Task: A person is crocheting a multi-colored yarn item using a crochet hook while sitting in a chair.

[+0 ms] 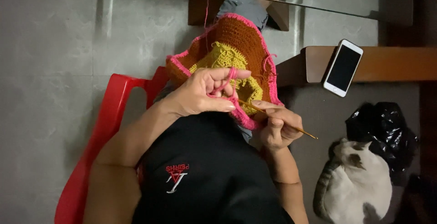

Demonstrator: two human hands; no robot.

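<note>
A crocheted piece (236,42) in rust brown and mustard yellow with a pink edge lies on my lap. My left hand (202,92) pinches its near edge, with pink yarn (227,80) looped over the fingers. The pink strand (207,5) runs up and away toward the top of the view. My right hand (275,126) grips a thin golden crochet hook (300,130), whose tip points into the pink edge beside my left thumb.
I sit on a red plastic chair (98,137) over a grey tiled floor. A white smartphone (343,67) rests on a wooden ledge (391,62) to the right. A white and tabby cat (355,183) lies beside a black plastic bag (382,130).
</note>
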